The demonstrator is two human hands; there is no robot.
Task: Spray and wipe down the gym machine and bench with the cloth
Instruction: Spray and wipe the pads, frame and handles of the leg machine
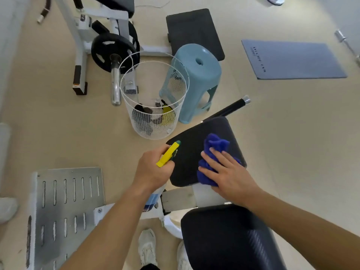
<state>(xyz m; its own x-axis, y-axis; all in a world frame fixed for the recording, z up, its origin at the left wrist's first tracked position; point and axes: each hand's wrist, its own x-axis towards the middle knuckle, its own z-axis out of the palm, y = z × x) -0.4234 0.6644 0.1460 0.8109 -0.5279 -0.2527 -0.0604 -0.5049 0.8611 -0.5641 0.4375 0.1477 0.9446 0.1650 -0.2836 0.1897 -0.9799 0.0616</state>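
1. Pressing the blue cloth [216, 145] flat on the black pad [187, 162], lower centre, my right hand [228, 172] lies open, fingers straight. Soft and light, the cloth bunches, so I judge a full palm holds it best.
2. My left hand [153, 169] grips the spray bottle [168, 153] by its neck, just left of the pad. It looks rigid and light, probably slick when wet.

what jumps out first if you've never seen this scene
The right hand presses a bright blue cloth onto the black pad at centre right. Beside it, the left hand grips a yellow-triggered spray bottle. Behind them, a white wire basket stands next to a pale blue stool.
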